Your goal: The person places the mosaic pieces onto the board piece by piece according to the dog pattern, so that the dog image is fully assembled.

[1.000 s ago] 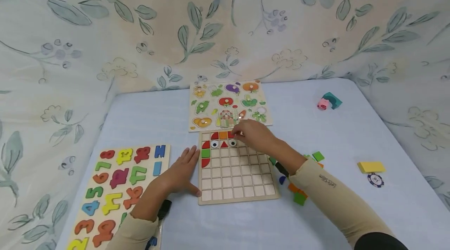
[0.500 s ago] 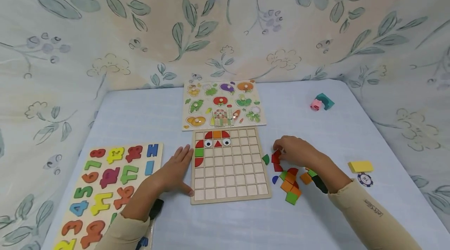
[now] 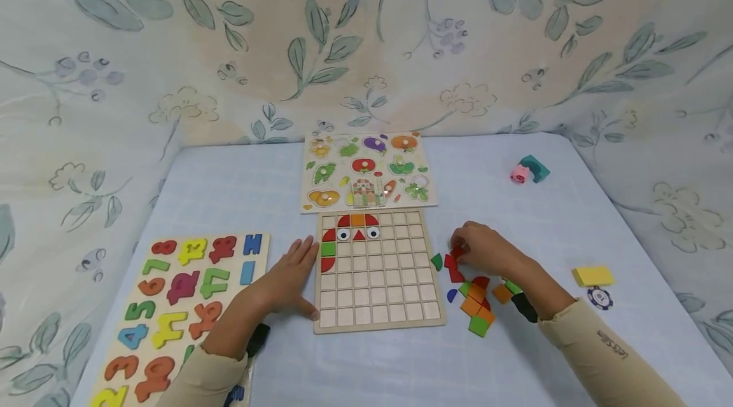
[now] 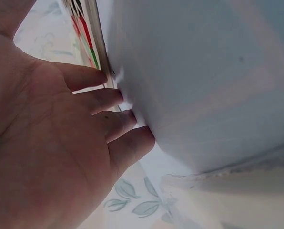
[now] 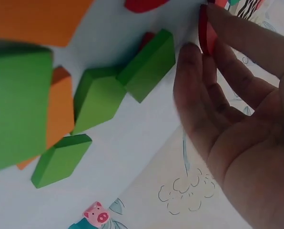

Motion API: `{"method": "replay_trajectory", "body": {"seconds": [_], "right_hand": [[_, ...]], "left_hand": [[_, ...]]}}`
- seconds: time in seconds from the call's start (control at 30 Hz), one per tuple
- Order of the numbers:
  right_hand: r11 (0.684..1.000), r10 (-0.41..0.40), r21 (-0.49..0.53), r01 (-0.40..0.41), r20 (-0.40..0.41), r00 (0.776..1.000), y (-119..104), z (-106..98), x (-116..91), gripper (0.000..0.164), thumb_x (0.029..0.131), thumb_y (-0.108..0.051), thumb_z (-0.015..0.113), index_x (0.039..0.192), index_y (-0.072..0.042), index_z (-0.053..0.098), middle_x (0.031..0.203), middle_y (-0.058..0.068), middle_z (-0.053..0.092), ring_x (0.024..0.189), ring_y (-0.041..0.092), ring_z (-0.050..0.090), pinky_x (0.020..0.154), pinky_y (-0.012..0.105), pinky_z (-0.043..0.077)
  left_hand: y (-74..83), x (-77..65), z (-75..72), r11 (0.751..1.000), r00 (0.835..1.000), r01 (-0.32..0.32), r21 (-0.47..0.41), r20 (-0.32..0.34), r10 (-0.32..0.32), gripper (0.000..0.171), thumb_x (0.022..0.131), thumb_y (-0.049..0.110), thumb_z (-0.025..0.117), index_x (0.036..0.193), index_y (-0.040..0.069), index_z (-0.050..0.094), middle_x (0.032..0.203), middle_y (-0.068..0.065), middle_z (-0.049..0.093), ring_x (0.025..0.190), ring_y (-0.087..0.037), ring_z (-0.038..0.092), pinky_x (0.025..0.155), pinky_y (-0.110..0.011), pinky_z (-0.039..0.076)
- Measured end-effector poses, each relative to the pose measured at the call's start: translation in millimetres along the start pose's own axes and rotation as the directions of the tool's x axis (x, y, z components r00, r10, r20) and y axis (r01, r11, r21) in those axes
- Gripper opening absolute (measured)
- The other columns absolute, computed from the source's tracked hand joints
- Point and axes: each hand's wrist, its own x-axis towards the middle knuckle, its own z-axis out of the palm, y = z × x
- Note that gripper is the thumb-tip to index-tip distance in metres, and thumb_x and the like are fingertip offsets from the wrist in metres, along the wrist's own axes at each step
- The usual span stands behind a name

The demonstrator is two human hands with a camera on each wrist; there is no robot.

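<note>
A wooden grid board (image 3: 369,297) lies mid-table, with red, orange, green and eye-printed pieces in its upper left cells. My left hand (image 3: 283,280) rests beside the board's left edge, fingers extended and thumb near the lower corner. In the left wrist view the fingertips touch the table along that edge. To the right of the board my right hand (image 3: 487,249) pinches a red block (image 5: 207,33) between thumb and fingers; its full shape is hidden. Close below are red pieces (image 3: 453,270), orange squares (image 3: 471,306) and a green square (image 3: 478,326), loosely heaped.
A vegetable puzzle board (image 3: 338,159) lies behind the grid, with a small pattern card (image 3: 366,194) on it. At left is a number puzzle board (image 3: 183,248). A yellow block (image 3: 593,276), a round chip (image 3: 600,297) and a pig figure (image 3: 520,173) stand right.
My right hand has left the board's top row, where a red piece now sits beside the orange square, and moved right to the loose pieces. The left hand has stayed at the board's edge.
</note>
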Motion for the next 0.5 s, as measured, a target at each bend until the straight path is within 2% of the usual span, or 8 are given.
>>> {"method": "replay_trajectory", "body": {"seconds": [0.07,0.2,0.37,0.5], "right_hand": [[0.999,-0.006,0.033,0.006,-0.003,1.000,-0.7,-1.5,0.6,0.020,0.077,-0.010,0.071,0.095,-0.010,0.064,0.088,0.001,0.058,0.082,0.017,0.052,0.072,0.031,0.052],[0.992,-0.062,0.108,0.069,-0.066,0.996,-13.6,-4.3,5.7,0.012,0.081,-0.008,0.066,0.092,-0.013,0.062,0.086,-0.002,0.061,0.081,0.016,0.055,0.074,0.031,0.052],[0.963,-0.188,0.170,0.210,-0.138,0.972,-61.2,4.2,23.3,0.014,0.082,-0.013,0.067,0.095,-0.014,0.062,0.086,-0.007,0.063,0.082,0.011,0.059,0.070,0.026,0.051],[0.946,-0.265,0.148,0.288,-0.157,0.951,-95.0,20.0,38.6,0.015,0.080,-0.014,0.069,0.094,-0.014,0.062,0.081,-0.008,0.063,0.076,0.007,0.058,0.065,0.023,0.049]], "left_hand": [[0.3,0.0,-0.9,1.000,1.000,-0.003,-0.002,0.003,0.003,0.123,0.052,0.042,0.084,0.146,0.012,0.011,0.153,-0.005,0.002,0.139,-0.028,-0.003,0.109,-0.049,0.018],[1.2,0.0,-3.0,1.000,1.000,-0.009,-0.003,0.007,0.010,0.122,0.052,0.040,0.084,0.146,0.012,0.011,0.153,-0.006,0.003,0.139,-0.028,-0.003,0.108,-0.049,0.018],[1.3,0.0,-3.9,1.000,1.000,-0.008,-0.003,0.007,0.008,0.123,0.052,0.041,0.084,0.146,0.012,0.011,0.153,-0.005,0.003,0.139,-0.028,-0.002,0.109,-0.049,0.018],[1.3,-0.3,-1.9,1.000,1.000,0.000,-0.029,0.007,0.000,0.124,0.051,0.041,0.084,0.146,0.013,0.011,0.153,-0.004,0.003,0.139,-0.027,-0.003,0.109,-0.049,0.018]]}}
